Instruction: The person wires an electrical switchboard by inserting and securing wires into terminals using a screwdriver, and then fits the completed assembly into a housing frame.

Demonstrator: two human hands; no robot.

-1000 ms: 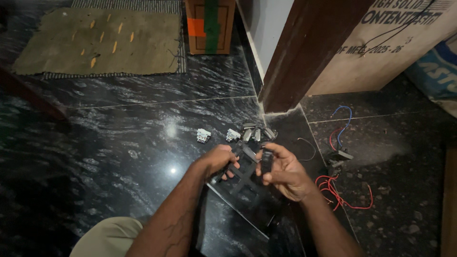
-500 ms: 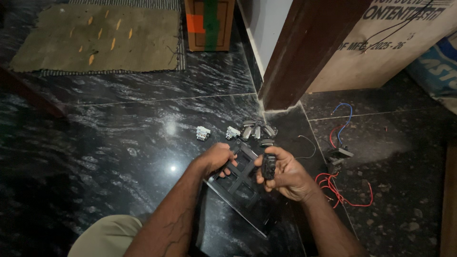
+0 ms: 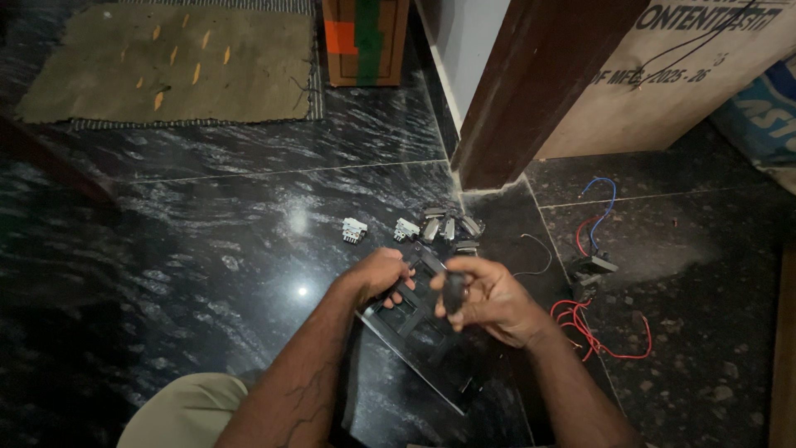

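Observation:
My left hand (image 3: pixel 380 278) grips the upper edge of a black rectangular switch plate frame (image 3: pixel 419 332) that is tilted above the dark floor. My right hand (image 3: pixel 489 299) holds a small dark switch module (image 3: pixel 453 292) upright between thumb and fingers, just right of the frame's top. Several small white and grey switch modules (image 3: pixel 431 227) lie on the floor just beyond both hands.
Loose red wires (image 3: pixel 593 332) and blue wire (image 3: pixel 599 199) lie with a small dark part (image 3: pixel 595 267) to the right. A dark wooden post (image 3: pixel 531 91) and cardboard box (image 3: pixel 663 75) stand behind. A mat (image 3: pixel 166 58) lies far left. My knee (image 3: pixel 182 415) is below.
My right hand has lifted the dark module a little higher and turned it upright. The left hand keeps its grip on the frame.

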